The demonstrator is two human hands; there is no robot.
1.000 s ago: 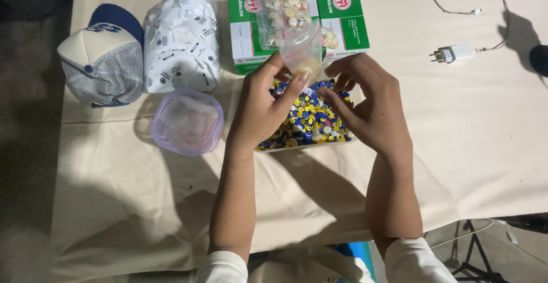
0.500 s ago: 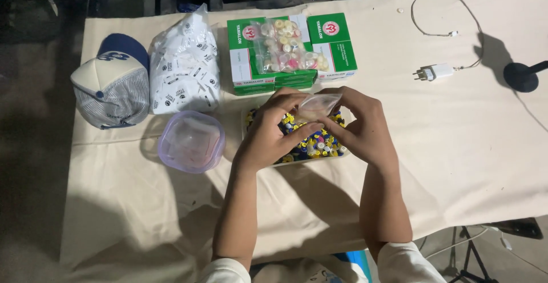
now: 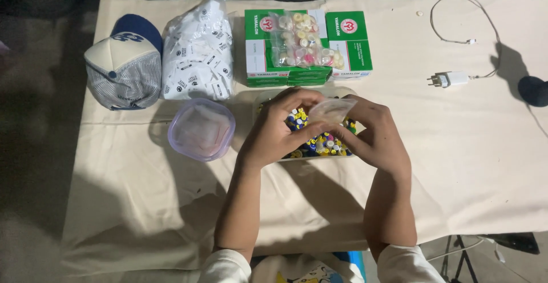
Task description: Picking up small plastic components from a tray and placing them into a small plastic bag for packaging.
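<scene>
Here both hands pinch a small clear plastic bag (image 3: 332,110), left hand (image 3: 278,129) at its nine o'clock, right hand (image 3: 374,137) at five o'clock, above the clear tray of colourful small pieces (image 3: 319,143) on the cream-covered desk (image 3: 468,163). Keeping the bag's mouth over the tray seems wise, so spills land inside.

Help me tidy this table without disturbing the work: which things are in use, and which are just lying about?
In use:
left hand and right hand, both on the small clear bag
tray of coloured beads under the hands

Lying about:
cap
white packet bag
lidded tub
green boxes
bead bags on the boxes
charger
</scene>
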